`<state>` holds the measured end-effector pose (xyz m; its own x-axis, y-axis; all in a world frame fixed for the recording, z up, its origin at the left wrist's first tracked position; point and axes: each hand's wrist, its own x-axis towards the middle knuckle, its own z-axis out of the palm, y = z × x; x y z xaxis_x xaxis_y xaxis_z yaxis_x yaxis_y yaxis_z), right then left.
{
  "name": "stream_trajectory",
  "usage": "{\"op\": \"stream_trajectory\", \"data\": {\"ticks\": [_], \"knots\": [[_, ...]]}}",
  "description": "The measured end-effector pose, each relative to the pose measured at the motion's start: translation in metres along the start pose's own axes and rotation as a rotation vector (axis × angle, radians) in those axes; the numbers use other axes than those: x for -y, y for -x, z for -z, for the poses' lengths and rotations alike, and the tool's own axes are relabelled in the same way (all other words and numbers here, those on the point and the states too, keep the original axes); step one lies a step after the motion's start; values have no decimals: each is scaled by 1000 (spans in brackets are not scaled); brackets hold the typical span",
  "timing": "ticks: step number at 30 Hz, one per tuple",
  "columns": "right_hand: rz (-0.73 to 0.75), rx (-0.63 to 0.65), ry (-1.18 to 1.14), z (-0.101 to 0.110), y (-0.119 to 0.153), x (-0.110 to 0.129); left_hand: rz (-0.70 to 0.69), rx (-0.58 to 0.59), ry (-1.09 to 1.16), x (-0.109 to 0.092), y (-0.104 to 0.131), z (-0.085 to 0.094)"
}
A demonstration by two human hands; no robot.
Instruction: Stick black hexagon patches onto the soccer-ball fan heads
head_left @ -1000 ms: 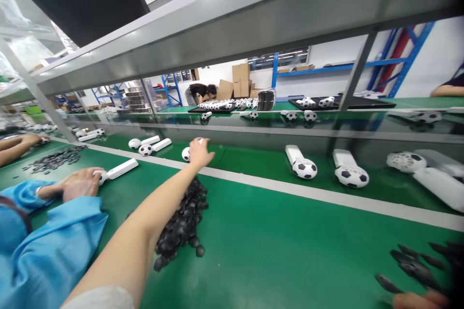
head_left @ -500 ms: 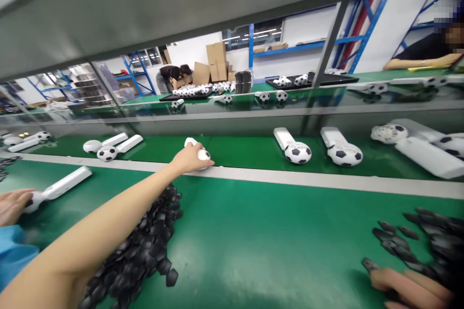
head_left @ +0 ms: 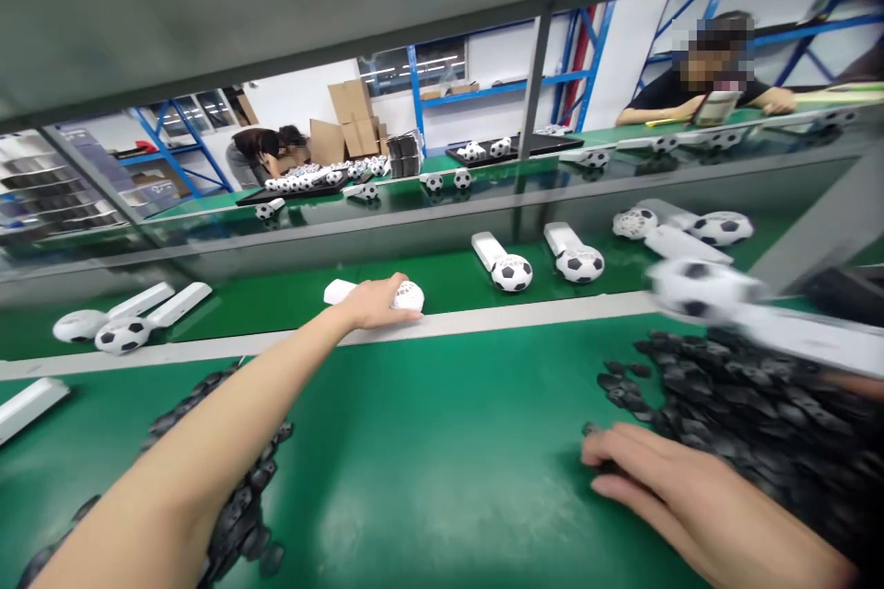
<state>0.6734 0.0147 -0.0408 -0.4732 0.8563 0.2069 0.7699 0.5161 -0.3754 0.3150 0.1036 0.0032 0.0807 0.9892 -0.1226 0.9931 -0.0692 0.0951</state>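
Observation:
My left hand (head_left: 378, 302) reaches to the inner green strip, its fingers round a white device with a ball-shaped head (head_left: 409, 296); the white handle pokes out to the left. Low on the right, my right hand (head_left: 642, 469) pinches a small dark piece (head_left: 589, 429) at its fingertips, above the green table (head_left: 414, 442). Beside it spreads a heap of black pieces (head_left: 732, 396). Another black heap (head_left: 241, 515) lies partly under my left forearm.
Football-headed devices (head_left: 511, 272) lie along the inner strip (head_left: 276, 294). At the right, a blurred device (head_left: 704, 290) hangs over the black heap, a co-worker's fingers under it. A metal post and overhead panel frame the view. Two people work beyond.
The view has swung right. The device under my left hand now shows a patterned white head. My right hand shows more fully. A blurred device has come in at the right.

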Motion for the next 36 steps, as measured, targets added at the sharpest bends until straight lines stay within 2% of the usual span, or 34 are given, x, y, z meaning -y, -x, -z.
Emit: {"op": "stream_trajectory", "data": {"ticks": [7, 11, 17, 20, 24, 29, 33, 36], "knots": [[194, 115, -31, 17, 0, 17, 148, -127, 32, -35, 1, -7], [229, 140, -9, 23, -1, 22, 176, -158, 79, -59, 22, -5], [228, 200, 21, 20, 0, 20, 49, -129, 132, -99, 86, -23], [234, 191, 7, 16, 0, 19, -3, -115, 182, -113, 108, -36], [246, 180, -17, 12, -2, 19, 16, -136, 166, -121, 112, -42], [339, 157, -27, 6, -2, 19, 14, -68, 146, -129, 110, -36], [280, 131, -97, 2, -2, 17, -88, -23, 152, -142, 124, -35], [235, 115, -158, 0, -4, 15, -169, -39, 151, -151, 135, -39]]}}
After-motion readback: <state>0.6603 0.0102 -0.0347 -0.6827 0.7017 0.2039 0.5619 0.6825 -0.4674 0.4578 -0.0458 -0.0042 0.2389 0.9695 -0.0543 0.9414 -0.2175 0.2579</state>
